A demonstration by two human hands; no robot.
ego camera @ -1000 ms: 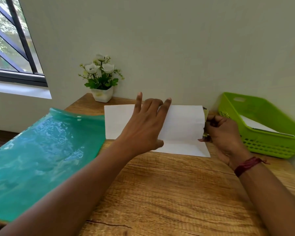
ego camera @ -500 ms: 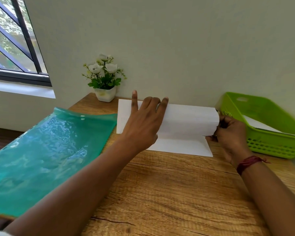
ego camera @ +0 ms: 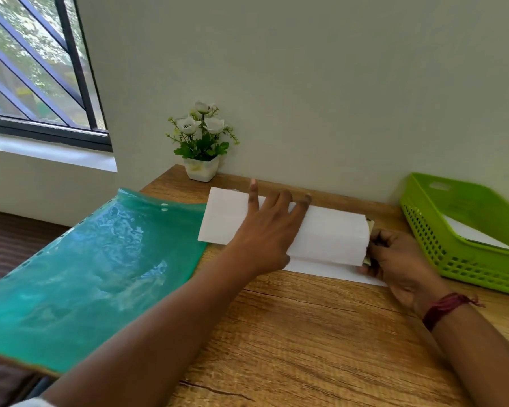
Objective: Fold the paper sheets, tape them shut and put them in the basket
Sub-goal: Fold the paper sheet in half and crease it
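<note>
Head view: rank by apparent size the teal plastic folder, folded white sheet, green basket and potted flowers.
1. teal plastic folder, though nearest the camera
2. folded white sheet and green basket: alike, not ranked; basket is cropped
3. potted flowers

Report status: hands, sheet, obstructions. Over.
Left hand flat, pressing folded sheet. Right hand grips yellowish object, maybe tape, at sheet's right end. Sheet outside basket; only right hand between.

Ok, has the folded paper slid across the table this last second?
No. The folded paper stays put: its far left corner still by the flower pot, left edge at the green folder.
</note>
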